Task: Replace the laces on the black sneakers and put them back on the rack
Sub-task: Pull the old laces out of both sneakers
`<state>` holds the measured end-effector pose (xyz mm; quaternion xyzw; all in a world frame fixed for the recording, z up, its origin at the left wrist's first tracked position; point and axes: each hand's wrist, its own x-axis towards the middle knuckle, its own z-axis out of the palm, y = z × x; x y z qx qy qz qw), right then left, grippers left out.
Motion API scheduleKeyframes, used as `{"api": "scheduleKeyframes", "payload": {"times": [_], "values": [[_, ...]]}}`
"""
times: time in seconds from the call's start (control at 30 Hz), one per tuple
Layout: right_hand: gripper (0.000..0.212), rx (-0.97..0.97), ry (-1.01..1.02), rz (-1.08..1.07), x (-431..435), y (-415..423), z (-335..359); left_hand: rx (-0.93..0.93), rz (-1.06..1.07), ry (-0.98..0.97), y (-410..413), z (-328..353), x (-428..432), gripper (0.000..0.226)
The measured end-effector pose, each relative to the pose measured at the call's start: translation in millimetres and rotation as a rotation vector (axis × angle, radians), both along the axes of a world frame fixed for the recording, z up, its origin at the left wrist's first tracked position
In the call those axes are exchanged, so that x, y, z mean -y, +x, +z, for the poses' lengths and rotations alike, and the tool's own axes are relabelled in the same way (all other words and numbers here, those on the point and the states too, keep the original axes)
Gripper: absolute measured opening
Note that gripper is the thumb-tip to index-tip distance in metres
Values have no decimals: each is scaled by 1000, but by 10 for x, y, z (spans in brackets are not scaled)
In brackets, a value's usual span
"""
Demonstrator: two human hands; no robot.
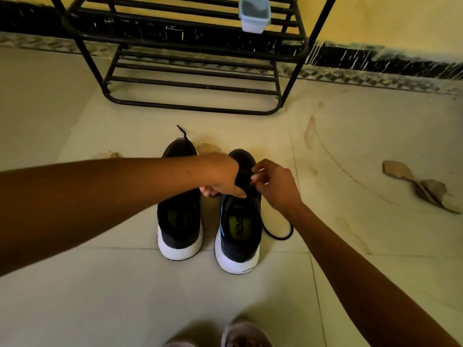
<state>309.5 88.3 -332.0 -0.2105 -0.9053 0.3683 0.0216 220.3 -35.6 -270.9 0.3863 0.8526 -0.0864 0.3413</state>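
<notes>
Gently now: your right hand [275,186] pinches the black lace [283,234] at the eyelets, while your left hand [223,176] curls round the upper of the right sneaker [238,236], steadying it. Keep that hold firm and work one eyelet at a time, minding the slack looped on the floor beside the shoe. The left sneaker [179,221] stands just beside. Both rest on pale floor tiles [125,296]; the black rack [190,71] stands beyond, against a yellow wall.
</notes>
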Motion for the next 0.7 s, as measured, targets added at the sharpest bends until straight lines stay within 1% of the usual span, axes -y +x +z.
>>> {"api": "scheduleKeyframes", "payload": {"times": [0.03,0.1,0.17,0.23,0.3,0.37,0.43,0.53,0.57,0.6,0.63,0.7], "values": [[22,-12,14,12,20,-1,-48,87,75,-41,56,-40,3,56],[22,-53,72,24,47,-11,-96,143,122,-79,116,-138,34,57],[22,-83,137,68,59,-16,-120,155,127,-52,158,-220,79,51],[26,-77,141,110,75,-19,-123,245,178,-23,187,-282,99,43],[31,-70,51,92,86,-26,-125,289,220,-29,201,-302,87,39],[30,-107,-88,29,88,-39,-118,308,284,-47,201,-304,65,34],[29,-151,-177,-24,86,-52,-120,321,326,-39,204,-300,77,30],[35,-204,-378,-94,113,-88,-142,310,398,78,208,-312,110,13],[35,-206,-441,-116,109,-100,-151,301,419,110,210,-306,118,10],[35,-190,-464,-124,87,-114,-152,302,433,100,203,-300,113,13],[33,-164,-447,-107,44,-125,-140,312,447,44,198,-304,100,17],[27,-84,-321,-16,-78,-139,-64,341,455,-99,205,-292,82,26]]}}
